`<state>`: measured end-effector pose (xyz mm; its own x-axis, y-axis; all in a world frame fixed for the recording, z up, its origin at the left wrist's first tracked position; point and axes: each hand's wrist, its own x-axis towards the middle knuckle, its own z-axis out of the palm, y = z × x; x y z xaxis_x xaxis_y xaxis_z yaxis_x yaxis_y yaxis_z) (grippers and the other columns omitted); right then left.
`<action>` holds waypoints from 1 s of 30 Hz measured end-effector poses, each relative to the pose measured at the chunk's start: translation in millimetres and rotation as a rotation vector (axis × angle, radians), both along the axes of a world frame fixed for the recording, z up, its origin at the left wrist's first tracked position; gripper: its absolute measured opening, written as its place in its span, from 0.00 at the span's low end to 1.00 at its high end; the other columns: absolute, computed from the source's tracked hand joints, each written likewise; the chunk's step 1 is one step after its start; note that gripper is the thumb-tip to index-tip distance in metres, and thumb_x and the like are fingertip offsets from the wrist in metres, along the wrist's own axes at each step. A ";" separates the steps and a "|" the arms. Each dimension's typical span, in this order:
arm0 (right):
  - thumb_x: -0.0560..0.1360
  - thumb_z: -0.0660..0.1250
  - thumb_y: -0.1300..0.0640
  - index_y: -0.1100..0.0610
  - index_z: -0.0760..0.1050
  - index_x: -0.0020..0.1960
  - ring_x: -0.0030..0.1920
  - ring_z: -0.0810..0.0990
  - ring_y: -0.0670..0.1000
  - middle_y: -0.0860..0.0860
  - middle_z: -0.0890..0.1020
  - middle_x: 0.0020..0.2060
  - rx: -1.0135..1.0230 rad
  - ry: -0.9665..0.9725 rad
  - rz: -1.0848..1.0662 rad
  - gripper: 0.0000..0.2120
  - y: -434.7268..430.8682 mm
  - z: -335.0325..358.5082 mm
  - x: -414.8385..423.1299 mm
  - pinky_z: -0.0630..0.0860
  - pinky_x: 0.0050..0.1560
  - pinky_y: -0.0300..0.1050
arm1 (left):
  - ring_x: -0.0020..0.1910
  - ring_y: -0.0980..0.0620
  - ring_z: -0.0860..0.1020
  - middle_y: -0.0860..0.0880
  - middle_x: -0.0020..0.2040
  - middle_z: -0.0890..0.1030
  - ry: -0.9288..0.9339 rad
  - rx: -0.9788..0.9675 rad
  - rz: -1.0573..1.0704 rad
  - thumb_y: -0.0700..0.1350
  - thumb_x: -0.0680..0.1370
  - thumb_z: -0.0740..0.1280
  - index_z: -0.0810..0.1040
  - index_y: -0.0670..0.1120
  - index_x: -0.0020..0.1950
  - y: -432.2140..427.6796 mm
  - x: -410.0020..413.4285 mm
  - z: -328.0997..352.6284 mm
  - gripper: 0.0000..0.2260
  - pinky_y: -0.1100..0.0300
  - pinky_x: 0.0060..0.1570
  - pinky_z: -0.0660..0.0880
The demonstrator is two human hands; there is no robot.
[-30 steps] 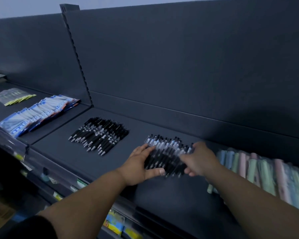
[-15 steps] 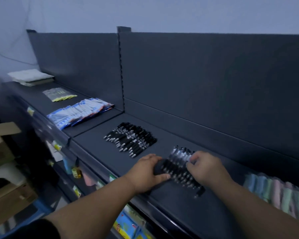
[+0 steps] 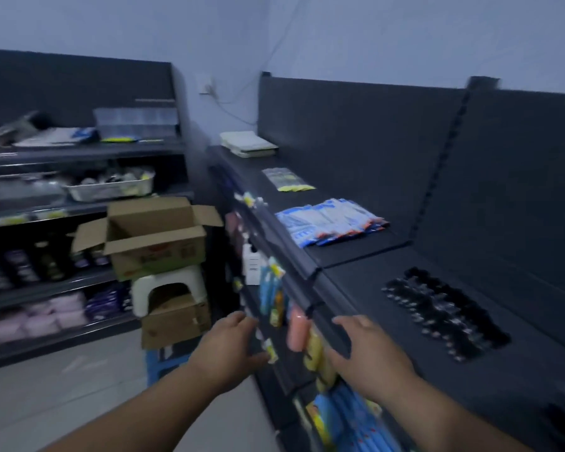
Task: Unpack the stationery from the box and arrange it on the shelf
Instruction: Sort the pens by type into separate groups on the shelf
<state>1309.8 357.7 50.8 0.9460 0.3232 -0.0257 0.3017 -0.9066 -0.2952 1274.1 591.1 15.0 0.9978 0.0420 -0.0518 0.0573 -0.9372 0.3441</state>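
Note:
An open cardboard box (image 3: 154, 236) stands on a white stool (image 3: 168, 288) left of the dark shelf (image 3: 388, 337). A row of black pens (image 3: 444, 311) lies on the shelf top at the right. Blue-and-white packets (image 3: 330, 220) and yellow-tipped packets (image 3: 287, 179) lie further back along it. My left hand (image 3: 229, 347) hovers in front of the shelf's edge, fingers apart, holding nothing. My right hand (image 3: 366, 353) is over the shelf's front edge, fingers spread and empty. The frame is blurred by motion.
A second cardboard box (image 3: 177, 318) sits under the stool on a blue crate (image 3: 163, 363). Colourful hanging goods (image 3: 274, 295) line the shelf's front below the edge. Another shelving unit (image 3: 62, 207) with trays and bottles fills the left. Pale notebooks (image 3: 247, 143) lie at the shelf's far end.
Both hands have let go of the pen bundle and drawn back to the shelf's front edge. The view has swung left, bringing the open box and stool into sight.

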 end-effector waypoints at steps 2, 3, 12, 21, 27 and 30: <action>0.73 0.62 0.37 0.45 0.65 0.70 0.66 0.71 0.52 0.47 0.70 0.65 -0.031 0.039 0.053 0.27 45.7 -15.9 11.2 0.71 0.61 0.45 | 0.71 0.50 0.64 0.51 0.74 0.63 0.035 -0.009 0.100 0.64 0.74 0.64 0.64 0.54 0.74 54.0 -10.1 -11.6 0.31 0.58 0.69 0.63; 0.73 0.62 0.37 0.45 0.64 0.71 0.66 0.71 0.51 0.47 0.69 0.66 -0.041 0.057 0.073 0.28 68.6 -23.7 16.2 0.71 0.62 0.44 | 0.70 0.51 0.66 0.52 0.73 0.64 0.052 -0.016 0.144 0.64 0.74 0.64 0.64 0.54 0.74 79.4 -15.1 -17.3 0.31 0.58 0.68 0.64; 0.75 0.62 0.38 0.48 0.62 0.73 0.68 0.69 0.51 0.49 0.68 0.69 -0.115 0.220 0.236 0.31 251.4 -82.9 50.6 0.69 0.66 0.46 | 0.71 0.51 0.65 0.51 0.75 0.61 0.206 -0.001 0.426 0.62 0.76 0.64 0.61 0.53 0.75 251.5 -52.0 -48.1 0.31 0.58 0.68 0.66; 0.77 0.61 0.41 0.48 0.58 0.75 0.68 0.69 0.50 0.49 0.65 0.71 -0.085 0.332 0.312 0.30 342.3 -114.9 137.7 0.70 0.63 0.45 | 0.70 0.53 0.66 0.52 0.75 0.61 0.299 -0.084 0.602 0.60 0.76 0.64 0.61 0.52 0.75 328.5 -3.8 -82.4 0.30 0.59 0.67 0.67; 0.77 0.62 0.42 0.48 0.63 0.72 0.62 0.73 0.51 0.49 0.69 0.66 -0.002 0.252 0.370 0.26 399.6 -110.9 262.8 0.74 0.57 0.45 | 0.68 0.53 0.68 0.52 0.74 0.62 0.228 -0.097 0.698 0.60 0.75 0.65 0.63 0.51 0.74 367.4 111.6 -80.9 0.30 0.59 0.66 0.68; 0.77 0.62 0.42 0.49 0.64 0.72 0.62 0.73 0.51 0.50 0.69 0.67 0.037 0.227 0.384 0.26 428.7 -101.0 334.7 0.75 0.57 0.47 | 0.67 0.53 0.69 0.52 0.73 0.65 0.184 -0.123 0.733 0.59 0.75 0.67 0.65 0.51 0.73 386.2 179.2 -73.4 0.29 0.59 0.65 0.68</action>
